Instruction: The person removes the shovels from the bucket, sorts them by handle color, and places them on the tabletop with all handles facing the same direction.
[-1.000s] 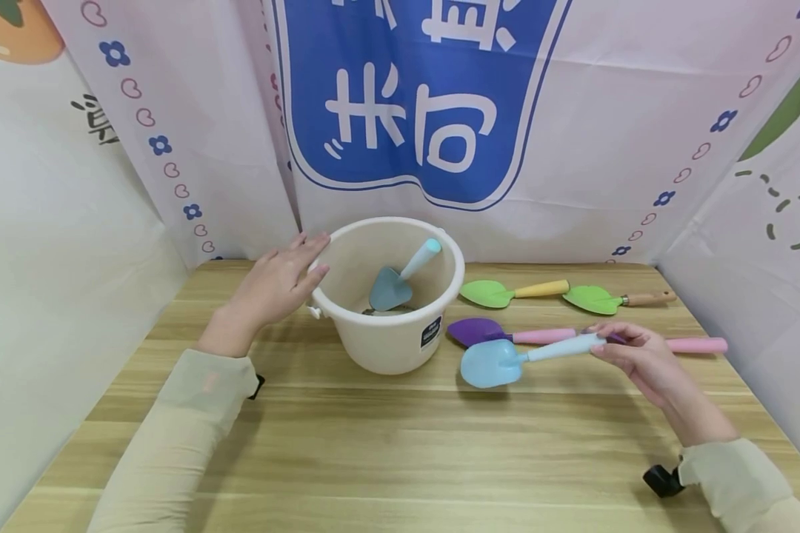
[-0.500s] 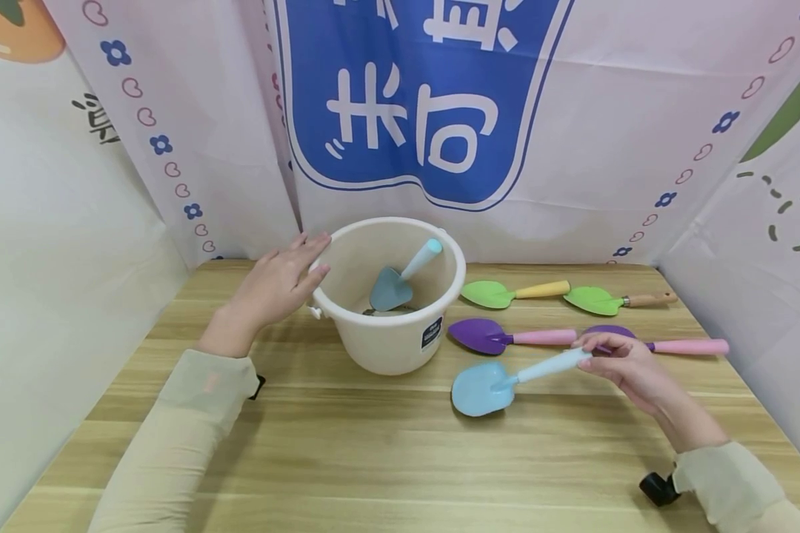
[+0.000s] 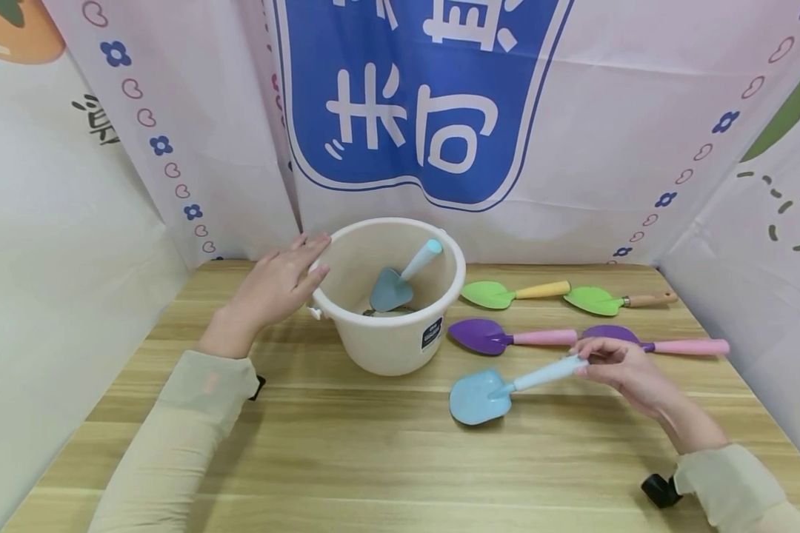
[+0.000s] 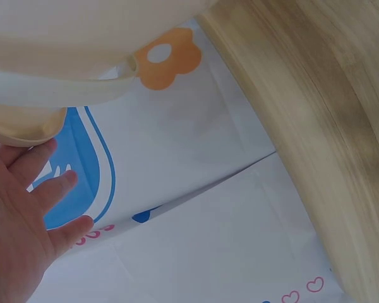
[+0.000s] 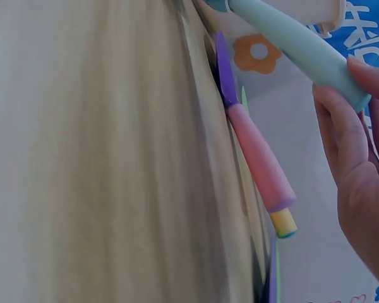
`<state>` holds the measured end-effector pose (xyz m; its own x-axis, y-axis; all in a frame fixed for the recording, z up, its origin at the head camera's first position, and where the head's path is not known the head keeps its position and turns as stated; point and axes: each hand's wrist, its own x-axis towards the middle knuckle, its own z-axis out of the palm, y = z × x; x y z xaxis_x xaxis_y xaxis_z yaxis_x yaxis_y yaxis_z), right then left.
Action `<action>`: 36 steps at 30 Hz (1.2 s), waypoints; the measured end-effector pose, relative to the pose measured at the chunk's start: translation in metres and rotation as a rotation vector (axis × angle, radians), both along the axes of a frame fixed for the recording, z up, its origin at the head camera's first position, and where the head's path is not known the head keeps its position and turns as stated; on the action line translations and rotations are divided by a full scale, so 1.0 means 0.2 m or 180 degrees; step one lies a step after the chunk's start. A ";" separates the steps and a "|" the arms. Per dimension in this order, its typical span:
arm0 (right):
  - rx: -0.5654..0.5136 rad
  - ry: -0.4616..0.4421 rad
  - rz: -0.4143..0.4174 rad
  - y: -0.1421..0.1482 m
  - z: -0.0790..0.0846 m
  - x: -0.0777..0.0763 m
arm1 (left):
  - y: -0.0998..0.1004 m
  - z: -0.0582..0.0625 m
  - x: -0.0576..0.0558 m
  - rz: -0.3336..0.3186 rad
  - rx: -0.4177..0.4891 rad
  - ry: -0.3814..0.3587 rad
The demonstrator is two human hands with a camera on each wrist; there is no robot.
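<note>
My right hand pinches the handle end of a light blue toy shovel between thumb and fingers. The shovel's blade points left and sits low over the table, perhaps touching it. In the right wrist view, the pale handle slants up from the fingertips. With fingers fairly straight, my left hand rests on the left rim of a cream bucket. Inside that bucket stands a grey-blue trowel, its light blue handle leaning right. The left wrist view shows the left fingers spread beside the bucket's rim.
Two purple trowels with pink handles lie right of the bucket, one partly behind my right hand. Behind them are a green trowel with a yellow handle and another with a wooden handle. A printed cloth hangs behind the wooden table.
My right hand has brought the light blue shovel toward the table's front and slightly left, its blade now lower and clear of the purple trowel. My left hand stays on the bucket rim.
</note>
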<state>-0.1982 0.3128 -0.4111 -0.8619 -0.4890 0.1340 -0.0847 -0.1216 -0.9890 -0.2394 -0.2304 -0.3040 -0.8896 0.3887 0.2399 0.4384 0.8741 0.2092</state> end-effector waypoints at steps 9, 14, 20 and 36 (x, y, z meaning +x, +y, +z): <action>0.1038 0.0342 0.0015 0.04 0.07 -0.02 | 0.00 0.01 0.01 -0.0009 0.0015 -0.0002; 0.1622 0.0484 0.0232 0.04 0.09 -0.02 | 0.00 0.01 0.01 -0.0011 -0.0002 -0.0010; 0.1721 0.0494 0.0532 0.04 0.08 -0.04 | 0.00 0.01 0.01 0.0000 0.0000 -0.0037; 0.2264 0.0821 0.0657 -0.01 0.05 -0.06 | 0.00 0.00 0.00 -0.0012 0.0031 -0.0029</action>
<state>-0.2102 0.3116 -0.4019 -0.7285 -0.6794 -0.0878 -0.3671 0.4955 -0.7872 -0.2393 -0.2310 -0.3034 -0.8903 0.3898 0.2356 0.4397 0.8703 0.2217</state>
